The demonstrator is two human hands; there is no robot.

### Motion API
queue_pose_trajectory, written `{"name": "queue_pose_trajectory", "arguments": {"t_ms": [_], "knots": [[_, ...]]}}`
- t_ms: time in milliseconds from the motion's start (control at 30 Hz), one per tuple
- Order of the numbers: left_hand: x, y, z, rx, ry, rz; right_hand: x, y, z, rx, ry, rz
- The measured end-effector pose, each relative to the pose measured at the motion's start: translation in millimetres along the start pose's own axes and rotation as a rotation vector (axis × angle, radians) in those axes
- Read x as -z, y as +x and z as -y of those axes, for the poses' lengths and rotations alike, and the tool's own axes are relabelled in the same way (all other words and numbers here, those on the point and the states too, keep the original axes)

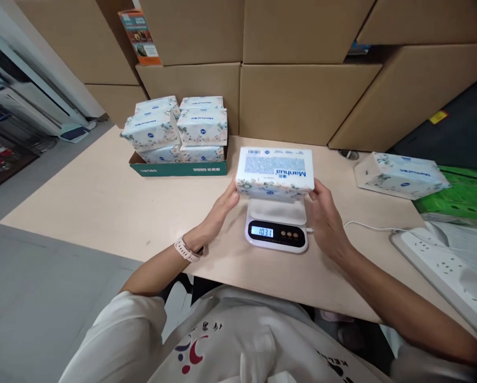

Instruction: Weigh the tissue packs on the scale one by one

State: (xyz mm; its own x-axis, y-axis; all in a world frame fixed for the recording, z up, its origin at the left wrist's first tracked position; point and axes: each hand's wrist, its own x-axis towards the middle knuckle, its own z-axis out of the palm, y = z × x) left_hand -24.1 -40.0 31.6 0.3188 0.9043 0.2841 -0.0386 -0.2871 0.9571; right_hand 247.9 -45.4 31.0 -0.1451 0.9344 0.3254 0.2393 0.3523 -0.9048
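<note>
Between my two hands is a white tissue pack (275,171) with blue lettering and a floral edge. My left hand (221,210) presses its left end, and my right hand (326,218) grips the right end. Directly beneath the pack, a white digital scale (277,236) stands on the table; its lit display reads about 1031. Whether the pack rests on the scale's platform or is just above it, I cannot tell. Most fingertips are hidden behind the pack's ends. A pale watch band circles my left wrist.
A green tray (178,168) holds several stacked tissue packs at the back left. Another tissue pack (400,175) lies at the right, near a green crate (461,197). A white cable (368,227) runs right toward a power strip (441,260). Cardboard boxes (290,101) line the back.
</note>
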Motion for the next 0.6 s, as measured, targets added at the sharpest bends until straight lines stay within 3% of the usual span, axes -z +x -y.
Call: {"name": "queue_pose_trajectory", "arguments": {"t_ms": [233,400,500,600], "knots": [[60.0,35.8,-45.8,-0.246,0.224,-0.311,-62.2,124.5,24.3,0.288,-0.027,0.096],[112.0,56.7,-79.0,-0.393,0.305,-0.431,-118.9,201.2,48.2,0.431,-0.061,0.132],[140.6,67.6,-87.3,-0.372,0.301,-0.463,-145.5,230.1,65.2,0.463,-0.111,0.137],[162.2,80.1,-80.5,-0.309,0.302,-0.507,-161.2,248.1,70.1,0.437,-0.162,0.126]]}}
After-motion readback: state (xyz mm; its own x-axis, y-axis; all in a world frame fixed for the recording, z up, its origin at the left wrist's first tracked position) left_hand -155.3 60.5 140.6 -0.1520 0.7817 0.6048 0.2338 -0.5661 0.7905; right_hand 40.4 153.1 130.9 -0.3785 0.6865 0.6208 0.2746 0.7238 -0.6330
